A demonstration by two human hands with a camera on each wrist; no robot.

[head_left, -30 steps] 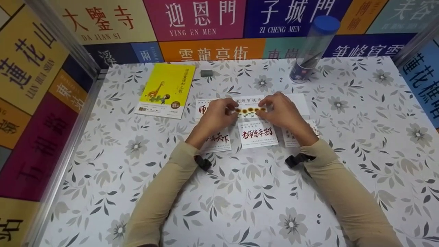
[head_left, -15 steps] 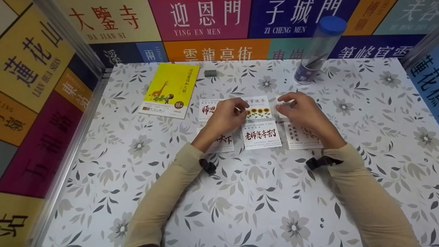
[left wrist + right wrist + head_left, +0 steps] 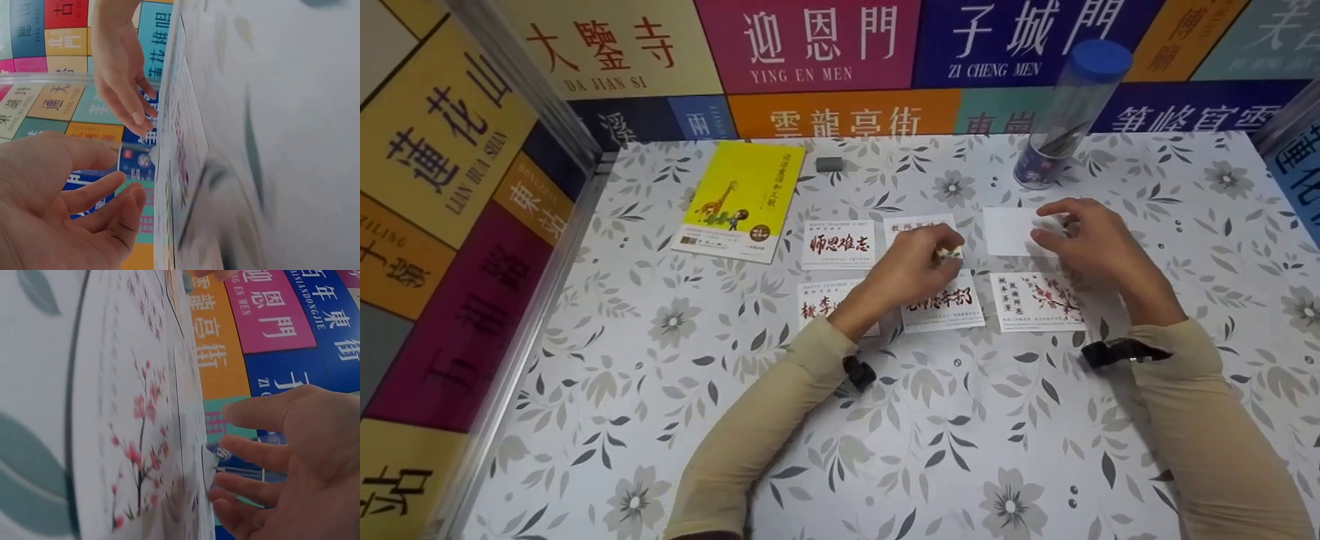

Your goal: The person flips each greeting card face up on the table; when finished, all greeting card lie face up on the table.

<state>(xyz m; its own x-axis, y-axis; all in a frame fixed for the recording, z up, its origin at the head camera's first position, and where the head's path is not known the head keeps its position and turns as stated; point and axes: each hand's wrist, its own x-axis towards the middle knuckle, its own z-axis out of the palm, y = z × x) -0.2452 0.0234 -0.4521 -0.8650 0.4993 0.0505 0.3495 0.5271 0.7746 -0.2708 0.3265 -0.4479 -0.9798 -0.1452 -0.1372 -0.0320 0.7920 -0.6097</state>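
Observation:
Several white printed cards lie in two rows on the table. Over the middle column is my left hand point(image 3: 915, 274), fingers loosely bent with nothing between them; it partly covers the sunflower card point(image 3: 901, 226) and the card with red writing point(image 3: 949, 307) below. At the top right lies a blank white card point(image 3: 1006, 232). My right hand point(image 3: 1099, 244) is over its right end, thumb and fingers apart, fingertips right at the card. Below it is the blossom card point(image 3: 1039, 301), large in the right wrist view. In the left wrist view, the left hand point(image 3: 73, 202) has its thumb and fingers parted.
Two more red-lettered cards, an upper one point(image 3: 840, 244) and a lower one point(image 3: 821, 301), form the left column. A yellow book point(image 3: 746, 199) lies farther left. A small grey block point(image 3: 829, 163) and a clear tube with a blue lid point(image 3: 1069, 112) stand behind.
My right hand has left the sunflower card and moved right to the blank card. My left hand has shifted right, uncovering the left cards. The head view has swung slightly left.

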